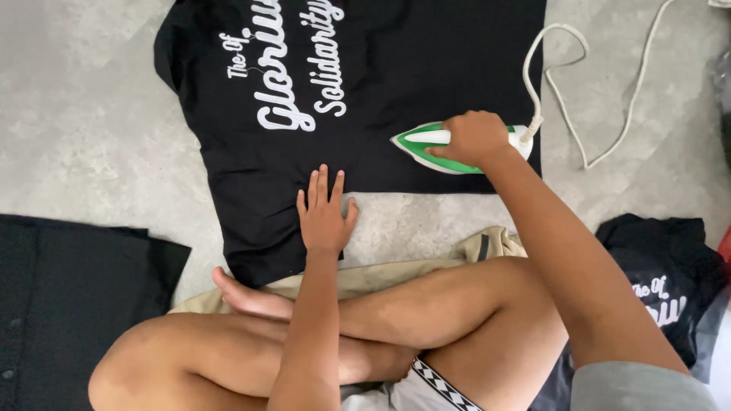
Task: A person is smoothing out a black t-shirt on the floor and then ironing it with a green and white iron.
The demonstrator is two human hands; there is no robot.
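Note:
A black T-shirt (381, 91) with white lettering lies spread flat on the grey floor in front of me. My right hand (474, 137) grips the handle of a green and white iron (415, 144), which rests on the shirt's lower right part, tip pointing left. My left hand (324, 213) lies flat with fingers together on the shirt's lower edge, half on the fabric and half on the floor. I sit cross-legged, knees and a bare foot in the lower view.
The iron's white cord (563, 84) loops over the floor at upper right. A folded black garment (68, 304) lies at lower left. Another black printed shirt (670, 281) sits crumpled at right. A beige cloth (487, 243) lies under my legs.

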